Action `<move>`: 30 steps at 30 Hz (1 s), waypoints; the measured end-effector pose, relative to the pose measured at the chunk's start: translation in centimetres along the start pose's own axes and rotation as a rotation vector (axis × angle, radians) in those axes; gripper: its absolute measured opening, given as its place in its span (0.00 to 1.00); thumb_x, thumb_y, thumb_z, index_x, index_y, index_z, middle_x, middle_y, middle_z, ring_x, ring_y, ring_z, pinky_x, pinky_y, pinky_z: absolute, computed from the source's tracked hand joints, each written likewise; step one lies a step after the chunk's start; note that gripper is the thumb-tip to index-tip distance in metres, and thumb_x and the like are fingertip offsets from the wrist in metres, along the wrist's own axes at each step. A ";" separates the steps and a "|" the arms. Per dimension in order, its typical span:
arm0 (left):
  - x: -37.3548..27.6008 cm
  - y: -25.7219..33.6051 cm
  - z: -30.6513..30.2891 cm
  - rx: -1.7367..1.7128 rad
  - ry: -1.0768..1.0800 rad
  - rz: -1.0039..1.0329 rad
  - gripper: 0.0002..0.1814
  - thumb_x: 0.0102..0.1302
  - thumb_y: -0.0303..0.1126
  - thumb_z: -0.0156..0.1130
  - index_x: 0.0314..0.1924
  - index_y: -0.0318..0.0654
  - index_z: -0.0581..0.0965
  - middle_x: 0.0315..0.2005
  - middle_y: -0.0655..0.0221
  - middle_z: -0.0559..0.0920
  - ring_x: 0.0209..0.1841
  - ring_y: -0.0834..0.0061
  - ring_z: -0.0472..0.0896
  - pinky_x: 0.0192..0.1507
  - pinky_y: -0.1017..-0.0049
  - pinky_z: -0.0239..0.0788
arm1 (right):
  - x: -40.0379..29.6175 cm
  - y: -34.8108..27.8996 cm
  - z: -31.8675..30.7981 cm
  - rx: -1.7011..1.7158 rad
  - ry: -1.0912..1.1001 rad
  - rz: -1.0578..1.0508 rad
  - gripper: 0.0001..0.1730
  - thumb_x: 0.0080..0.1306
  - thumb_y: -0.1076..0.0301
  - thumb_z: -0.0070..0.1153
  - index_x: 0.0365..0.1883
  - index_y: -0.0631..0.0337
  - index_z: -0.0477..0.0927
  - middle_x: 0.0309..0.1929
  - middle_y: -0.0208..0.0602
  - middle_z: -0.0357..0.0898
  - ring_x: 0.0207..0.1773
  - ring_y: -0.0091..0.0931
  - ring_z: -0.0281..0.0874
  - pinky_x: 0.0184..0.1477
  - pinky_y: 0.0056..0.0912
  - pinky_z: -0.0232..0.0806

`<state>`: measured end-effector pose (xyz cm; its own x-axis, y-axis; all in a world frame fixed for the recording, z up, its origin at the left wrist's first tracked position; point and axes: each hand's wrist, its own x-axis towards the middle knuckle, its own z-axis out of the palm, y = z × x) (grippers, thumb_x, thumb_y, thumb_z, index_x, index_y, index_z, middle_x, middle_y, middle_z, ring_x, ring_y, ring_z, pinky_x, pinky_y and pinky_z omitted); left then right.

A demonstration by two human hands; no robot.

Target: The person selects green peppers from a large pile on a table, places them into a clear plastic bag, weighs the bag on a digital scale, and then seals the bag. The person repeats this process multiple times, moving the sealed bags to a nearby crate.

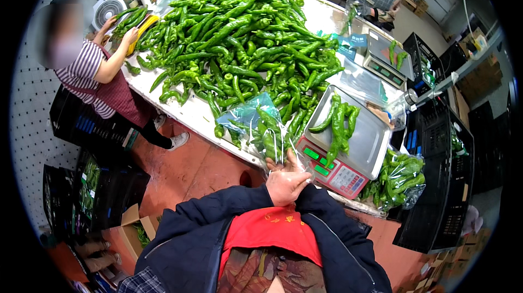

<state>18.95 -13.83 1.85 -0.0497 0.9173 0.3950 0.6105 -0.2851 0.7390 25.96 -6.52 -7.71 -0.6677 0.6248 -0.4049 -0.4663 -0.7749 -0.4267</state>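
Both my hands meet at the near edge of the table, at the mouth end of a clear plastic bag [251, 123] that holds several long green peppers. My left hand [282, 186] is in front, its fingers bent at the bag's gathered film. Behind it my right hand [292, 162] is partly hidden, with fingertips up against the film. Right of the bag stands a red digital scale [347, 180] with lit displays; several green peppers [338, 125] lie on its metal pan. A large heap of green peppers [245, 47] spreads beyond the bag.
A filled pepper bag [402, 176] rests right of the scale. A second scale [384, 68] and flat plastic bags [359, 82] lie farther back. Black crates [433, 170] stand at the right. A person in a striped top [88, 64] works at the left; others stand across the table.
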 end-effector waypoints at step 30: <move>2.3 -3.3 -1.3 -0.462 -0.265 -0.431 0.12 0.72 0.31 0.56 0.43 0.30 0.82 0.30 0.63 0.85 0.34 0.81 0.80 0.38 0.76 0.72 | -3.3 -19.6 2.8 -1.383 0.536 -0.676 0.23 0.58 0.61 0.67 0.45 0.66 0.76 0.36 0.42 0.81 0.38 0.31 0.80 0.42 0.34 0.72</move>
<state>15.82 -11.10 1.05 0.0181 0.9957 -0.0903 0.1763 0.0858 0.9806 35.75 6.34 4.26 -0.1647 0.9849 0.0538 0.4708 0.1264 -0.8732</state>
